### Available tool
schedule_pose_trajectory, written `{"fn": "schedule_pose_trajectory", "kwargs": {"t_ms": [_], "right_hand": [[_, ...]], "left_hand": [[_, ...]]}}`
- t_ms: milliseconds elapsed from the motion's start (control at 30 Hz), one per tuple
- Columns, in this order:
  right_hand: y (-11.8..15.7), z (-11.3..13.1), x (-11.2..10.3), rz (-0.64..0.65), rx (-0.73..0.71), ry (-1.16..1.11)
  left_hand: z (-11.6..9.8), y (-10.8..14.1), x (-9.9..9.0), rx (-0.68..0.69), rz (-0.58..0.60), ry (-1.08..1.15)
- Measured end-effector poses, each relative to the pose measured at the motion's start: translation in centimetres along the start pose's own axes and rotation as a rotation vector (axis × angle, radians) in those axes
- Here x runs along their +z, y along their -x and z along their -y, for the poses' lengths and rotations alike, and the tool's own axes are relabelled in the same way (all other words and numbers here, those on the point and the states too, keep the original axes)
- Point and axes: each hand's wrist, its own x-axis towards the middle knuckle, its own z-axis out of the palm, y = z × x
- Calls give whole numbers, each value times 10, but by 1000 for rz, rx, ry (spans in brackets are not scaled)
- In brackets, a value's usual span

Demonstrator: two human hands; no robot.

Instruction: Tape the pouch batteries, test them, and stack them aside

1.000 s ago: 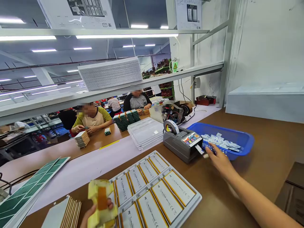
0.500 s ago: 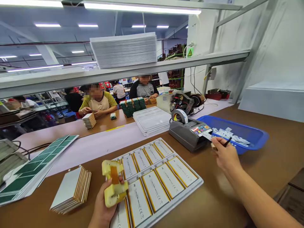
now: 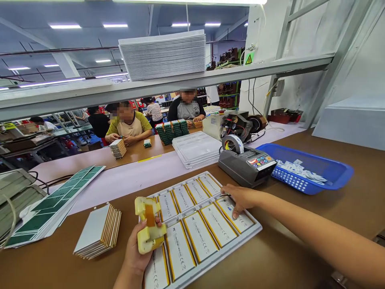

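My left hand (image 3: 140,245) is wrapped round a pale yellow block fixture (image 3: 147,224) with an orange strip, over the left side of a tray (image 3: 255,230) of white, yellow-edged battery packs (image 3: 207,226). At the tray's right, my right hand (image 3: 240,200) is over the far right pack, with a thin dark tool (image 3: 225,195) pinched in its fingers. A small piece with blue print (image 3: 230,208) lies on that pack by the thumb. Behind the hand stands a grey tape dispenser (image 3: 246,166) with a tape roll (image 3: 233,143) on top.
A blue basket (image 3: 339,174) of white pieces is at the right. Stacked packs (image 3: 99,230) and green-and-white sheets (image 3: 57,204) lie at the left. White trays (image 3: 195,148) and a machine (image 3: 234,124) stand behind. Two people sit across; a metal shelf (image 3: 168,86) spans above.
My right hand has moved left from the dispenser's front to the tray's far right pack. The white piece is gone from the dispenser's outlet. My left hand still holds the fixture; the view has shifted slightly.
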Motion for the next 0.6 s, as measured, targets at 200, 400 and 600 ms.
{"fn": "schedule_pose_trajectory", "kwargs": {"t_ms": [200,400,600], "right_hand": [[25,2,28,-459,-15,-179],[68,-36,-17,-1112,418,58],[74,-75,-55,-904,606,185]], "left_hand": [[-1,1,2,-31,0,15],[-2,-4,1,-39,-87,1],[-3,-1,5,-36,-116,-8]]}}
